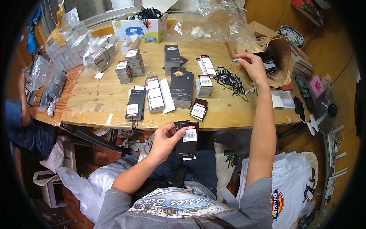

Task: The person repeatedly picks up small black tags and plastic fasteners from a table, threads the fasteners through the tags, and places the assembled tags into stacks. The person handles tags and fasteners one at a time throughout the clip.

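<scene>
Above my lap, near the table's front edge, my left hand (166,139) pinches a small set of black hang tags (187,149). A white barcode label is stuck on the top tag, and my thumb lies over its edge. My right hand (251,65) is raised over the right side of the table, its fingertips closed on a thin black tag string (235,60). Just below it lies a tangled heap of black tag strings (230,81). Closest to my left hand on the table are a short stack of labelled tags (198,109) and black tags with strings (136,103).
Stacks of black tags (182,89) and white-labelled cards (134,61) stand mid-table. A box of strings (139,30) sits at the back, a paper bag (282,63) at the right. Bagged small boxes (68,47) are far left. Another person's arm (24,99) shows at the left edge.
</scene>
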